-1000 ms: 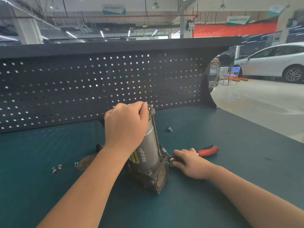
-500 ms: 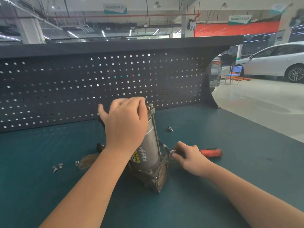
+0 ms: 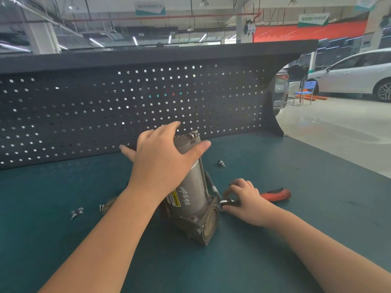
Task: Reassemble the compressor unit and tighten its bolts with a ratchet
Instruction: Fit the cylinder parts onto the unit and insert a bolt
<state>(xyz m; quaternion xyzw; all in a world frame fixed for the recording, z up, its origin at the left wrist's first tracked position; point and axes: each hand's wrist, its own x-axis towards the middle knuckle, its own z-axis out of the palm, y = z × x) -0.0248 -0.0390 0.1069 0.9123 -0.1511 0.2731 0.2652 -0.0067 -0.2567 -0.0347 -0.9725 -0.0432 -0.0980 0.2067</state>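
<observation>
The grey compressor unit [image 3: 193, 193] lies tilted on the green bench top, its square flange toward me and long bolts along its right side. My left hand [image 3: 160, 157] hovers over its upper end with fingers spread, the thumb against the cylinder. My right hand [image 3: 243, 199] grips the head end of the ratchet at the flange's right corner. The ratchet's red handle [image 3: 276, 194] sticks out to the right behind that hand.
Loose bolts [image 3: 77, 212] and small screws [image 3: 102, 207] lie left of the unit beside a round brownish part [image 3: 110, 204]. One more bolt [image 3: 221, 163] lies behind the unit. A dark pegboard [image 3: 127, 106] walls the bench's back. The bench edge [image 3: 338, 157] runs along the right.
My left hand has let go of the unit's top and spread its fingers. My right hand shifted a little with the ratchet head at the flange.
</observation>
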